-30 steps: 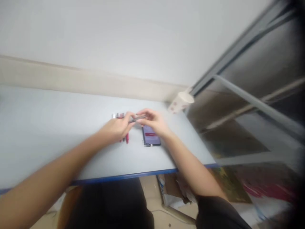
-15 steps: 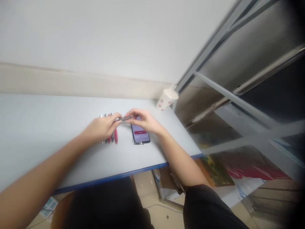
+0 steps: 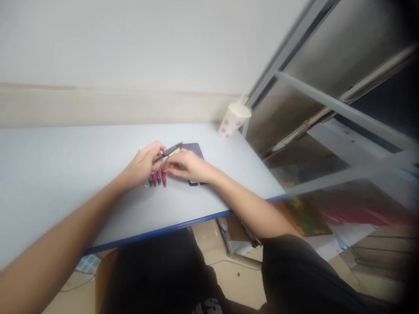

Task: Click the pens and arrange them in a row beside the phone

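Observation:
My left hand (image 3: 144, 163) is closed around a dark pen (image 3: 170, 150), whose free end slants up to the right. My right hand (image 3: 183, 165) is curled, with thumb and fingertips pinched at the upper part of a red pen (image 3: 164, 179) on the table. That pen lies at the right end of a row of several pens. Left of it are a grey pen (image 3: 159, 177) and another red pen (image 3: 155, 179), their upper parts covered by my left hand. A phone (image 3: 195, 149) lies partly beneath my right hand, its screen now dim.
A white paper cup (image 3: 234, 120) with red prints and a straw stands at the table's back right corner. The light table (image 3: 81, 161) has a blue front edge and meets the wall behind. A metal-framed rack (image 3: 340, 104) rises on the right.
My right hand has left the dark pen and moved left and down to the red pen. The dark pen stays in my left hand, tilted more steeply. The view has shifted slightly.

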`<action>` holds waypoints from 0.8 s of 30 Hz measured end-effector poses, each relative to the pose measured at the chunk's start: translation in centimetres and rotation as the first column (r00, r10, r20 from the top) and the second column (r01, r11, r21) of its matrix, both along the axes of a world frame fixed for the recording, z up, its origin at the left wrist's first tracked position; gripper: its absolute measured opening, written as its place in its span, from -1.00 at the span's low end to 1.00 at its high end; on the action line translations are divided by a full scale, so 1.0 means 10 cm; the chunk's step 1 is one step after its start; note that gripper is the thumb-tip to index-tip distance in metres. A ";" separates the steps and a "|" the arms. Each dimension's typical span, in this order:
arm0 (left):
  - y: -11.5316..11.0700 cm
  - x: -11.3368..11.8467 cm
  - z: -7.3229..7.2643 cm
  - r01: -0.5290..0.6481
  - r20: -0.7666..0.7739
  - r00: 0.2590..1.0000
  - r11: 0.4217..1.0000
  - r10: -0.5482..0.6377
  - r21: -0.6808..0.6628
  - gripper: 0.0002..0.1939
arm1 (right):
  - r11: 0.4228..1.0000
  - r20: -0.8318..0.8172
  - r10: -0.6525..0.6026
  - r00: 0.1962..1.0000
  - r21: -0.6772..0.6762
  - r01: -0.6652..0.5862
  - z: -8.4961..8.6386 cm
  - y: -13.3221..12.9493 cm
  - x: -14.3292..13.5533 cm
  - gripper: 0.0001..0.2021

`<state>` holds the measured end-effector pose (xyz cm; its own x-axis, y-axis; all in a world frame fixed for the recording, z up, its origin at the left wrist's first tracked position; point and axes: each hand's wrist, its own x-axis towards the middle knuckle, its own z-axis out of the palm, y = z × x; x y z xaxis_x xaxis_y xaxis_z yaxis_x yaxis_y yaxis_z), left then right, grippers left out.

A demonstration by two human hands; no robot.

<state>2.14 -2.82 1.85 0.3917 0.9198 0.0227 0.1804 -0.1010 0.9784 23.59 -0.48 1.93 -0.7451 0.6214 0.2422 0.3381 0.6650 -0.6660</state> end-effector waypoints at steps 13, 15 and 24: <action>-0.06 0.13 0.18 0.162 0.226 0.970 0.937 -0.092 -0.310 -0.72 | 0.960 -0.346 -0.255 0.903 0.020 0.279 0.15 -0.11 0.04 -0.48; -0.09 0.16 0.16 0.174 0.213 0.971 0.934 -0.110 -0.311 -0.75 | 0.963 -0.375 -0.251 0.892 -0.007 0.268 0.13 -0.09 0.03 -0.55; -0.21 0.18 0.12 0.335 0.084 0.942 0.921 -0.325 -0.197 -0.49 | 0.947 -0.415 -0.307 0.857 -0.222 0.232 0.11 0.02 0.08 -0.53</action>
